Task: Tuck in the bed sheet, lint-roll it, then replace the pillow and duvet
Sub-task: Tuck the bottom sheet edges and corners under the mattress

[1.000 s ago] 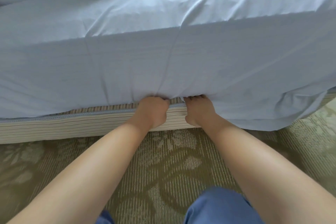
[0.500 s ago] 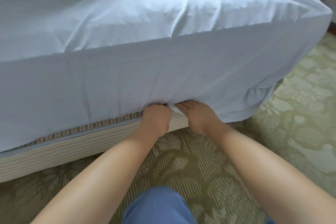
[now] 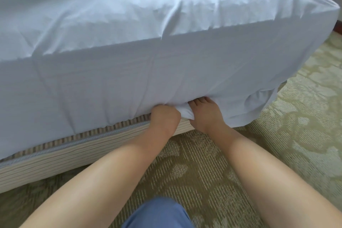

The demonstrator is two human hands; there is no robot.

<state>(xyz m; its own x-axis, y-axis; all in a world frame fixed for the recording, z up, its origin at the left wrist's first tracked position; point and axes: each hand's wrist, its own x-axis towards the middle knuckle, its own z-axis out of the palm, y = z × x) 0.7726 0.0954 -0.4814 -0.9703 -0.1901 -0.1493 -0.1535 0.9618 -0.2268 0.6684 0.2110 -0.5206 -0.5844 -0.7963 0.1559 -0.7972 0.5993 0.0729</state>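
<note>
Pale blue bed sheet point(image 3: 166, 46) draped over the mattress top and down its side, lower edge tucked on the left, hanging loose toward the right corner. Left hand point(image 3: 164, 118) curled, knuckles up, at the sheet's lower edge above the striped bed base point(image 3: 74, 155); grip hidden. Right hand point(image 3: 205, 114) just beside, pinching a bunched fold, fingertips under the cloth, above the patterned carpet point(image 3: 277, 135).

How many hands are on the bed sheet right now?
2: the left hand and the right hand sit side by side at the bed sheet's lower edge, bunching it.
</note>
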